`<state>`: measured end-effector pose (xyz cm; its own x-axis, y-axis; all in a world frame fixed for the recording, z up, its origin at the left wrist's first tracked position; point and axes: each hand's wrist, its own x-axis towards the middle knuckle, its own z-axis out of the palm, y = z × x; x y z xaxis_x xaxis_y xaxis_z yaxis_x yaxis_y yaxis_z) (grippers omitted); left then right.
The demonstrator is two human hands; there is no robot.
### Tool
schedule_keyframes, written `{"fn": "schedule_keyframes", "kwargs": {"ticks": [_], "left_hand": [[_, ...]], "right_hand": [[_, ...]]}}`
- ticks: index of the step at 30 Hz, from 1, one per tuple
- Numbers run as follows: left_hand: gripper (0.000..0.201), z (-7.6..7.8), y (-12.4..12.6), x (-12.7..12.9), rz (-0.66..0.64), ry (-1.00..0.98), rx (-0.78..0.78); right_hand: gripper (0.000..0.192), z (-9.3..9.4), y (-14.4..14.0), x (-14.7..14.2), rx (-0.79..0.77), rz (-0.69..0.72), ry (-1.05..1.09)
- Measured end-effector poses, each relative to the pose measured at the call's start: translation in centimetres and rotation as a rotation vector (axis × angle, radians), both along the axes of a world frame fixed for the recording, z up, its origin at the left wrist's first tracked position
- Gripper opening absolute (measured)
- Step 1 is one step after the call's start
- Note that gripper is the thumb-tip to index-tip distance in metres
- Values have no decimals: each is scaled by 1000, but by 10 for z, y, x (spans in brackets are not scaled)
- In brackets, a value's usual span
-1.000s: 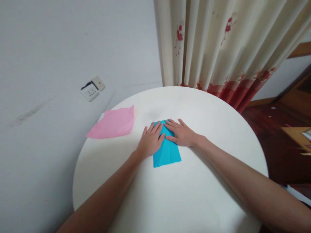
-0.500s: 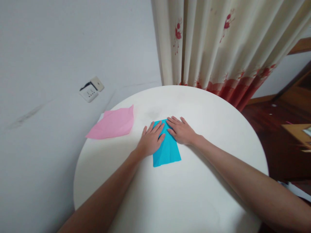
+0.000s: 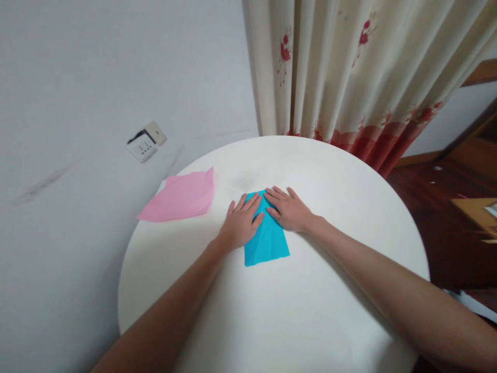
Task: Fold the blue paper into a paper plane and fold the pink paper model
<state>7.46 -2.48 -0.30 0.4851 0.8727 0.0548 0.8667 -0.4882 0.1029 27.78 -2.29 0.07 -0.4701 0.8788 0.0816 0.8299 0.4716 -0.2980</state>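
A creased sheet of blue paper lies on the white round table. Across its left side my left hand rests flat, fingers stretched toward the far edge. My right hand lies palm down over the paper's upper right part, its fingers spread and partly off the sheet. Both hands touch the paper without gripping it, and they cover its two side edges in part. The near end of the paper shows faint fold lines.
Pink paper lies at the table's left edge, with a bit of white beneath its far corner. A wall socket is on the wall to the left. Behind the table hangs a cream and red curtain.
My right fingers have shifted very slightly left on the blue paper. Otherwise both hands and both papers look the same.
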Motion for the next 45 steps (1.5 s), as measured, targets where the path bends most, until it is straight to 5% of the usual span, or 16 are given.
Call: {"fn": "schedule_keyframes", "kwargs": {"ticks": [20,27,36,45], "left_hand": [[57,-1,2,0,11,-13,-18],[57,-1,1,0,14,-13,-16],[56,1,0,1,14,-17,-22],[56,-2,3,-1,5,-20,-9]], "right_hand": [[64,2,1,3,-5,-40,-6],[68,4,1,6,-40,82,22],[65,0,1,3,2,-70,-18],[69,3,1,5,-21,-40,-38]]}}
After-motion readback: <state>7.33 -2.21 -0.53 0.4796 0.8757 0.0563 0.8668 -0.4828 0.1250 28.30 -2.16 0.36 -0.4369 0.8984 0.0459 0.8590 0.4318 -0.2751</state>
